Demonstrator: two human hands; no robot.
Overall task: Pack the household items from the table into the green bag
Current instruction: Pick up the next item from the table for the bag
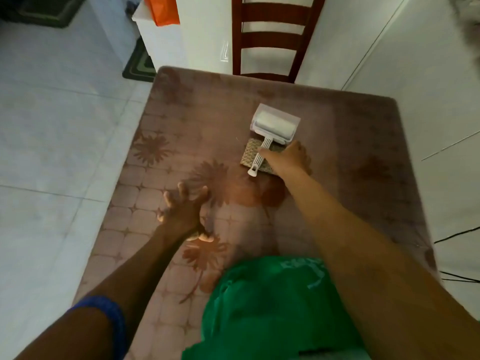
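The worktop [181,120], covered in a pinkish-brown cloth printed with flowers and rounded tiles, fills most of the view. A crumpled green fabric bag [272,307] lies at its near edge, right of centre, partly under the right forearm. A dark red-brown wooden ladder-back chair [272,37] stands against the far edge. A white plastic lint roller [272,127] with a slotted handle lies towards the far right part of the worktop, its roller head seated in a clear cover and its handle resting across a flat woven beige scouring pad [250,155]. The right hand [288,158] reaches over the pad's right side, its thumb touching the roller handle; whether the fingers grip anything cannot be told. The left hand [181,211] hovers over the middle of the worktop, fingers spread apart and holding nothing. A blue sleeve [109,315] covers the left upper arm.
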